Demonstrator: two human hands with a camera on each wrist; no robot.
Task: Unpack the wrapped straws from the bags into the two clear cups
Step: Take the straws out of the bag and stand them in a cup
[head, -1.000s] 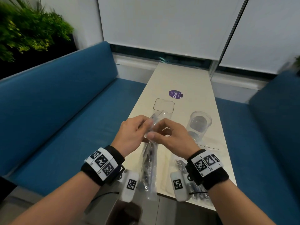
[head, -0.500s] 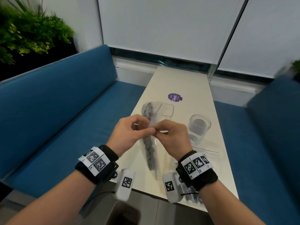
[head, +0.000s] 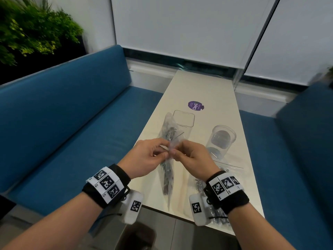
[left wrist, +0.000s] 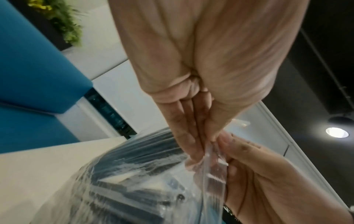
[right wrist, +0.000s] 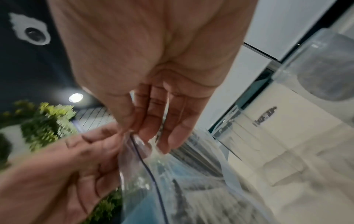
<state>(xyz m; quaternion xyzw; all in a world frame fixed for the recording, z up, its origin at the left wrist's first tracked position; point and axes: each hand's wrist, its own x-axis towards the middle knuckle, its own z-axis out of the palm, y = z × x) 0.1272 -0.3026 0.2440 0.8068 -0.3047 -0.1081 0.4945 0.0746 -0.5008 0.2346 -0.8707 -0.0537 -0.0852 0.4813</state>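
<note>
A clear zip bag (head: 168, 177) full of dark wrapped straws hangs above the near table, its upper end tilted away from me. My left hand (head: 164, 152) and right hand (head: 174, 152) pinch its edge side by side, knuckles almost touching. In the left wrist view the left fingers (left wrist: 191, 144) grip the bag's zip strip (left wrist: 214, 169). In the right wrist view the right fingers (right wrist: 153, 128) pinch the bag's (right wrist: 182, 181) lip. A square clear cup (head: 184, 118) stands behind the bag and a round clear cup (head: 223, 139) to the right. Both look empty.
A second bag of straws (head: 199, 184) lies on the white table (head: 207, 87) under my right wrist. A purple sticker (head: 195, 105) lies beyond the cups. Blue benches (head: 72, 123) flank the narrow table, and a green plant (head: 32, 29) stands at the far left.
The bag, which hung mostly below my hands, has been lifted and tipped, and part of it now rises above them. Both hands have kept their pinch and closed in on one spot of its edge.
</note>
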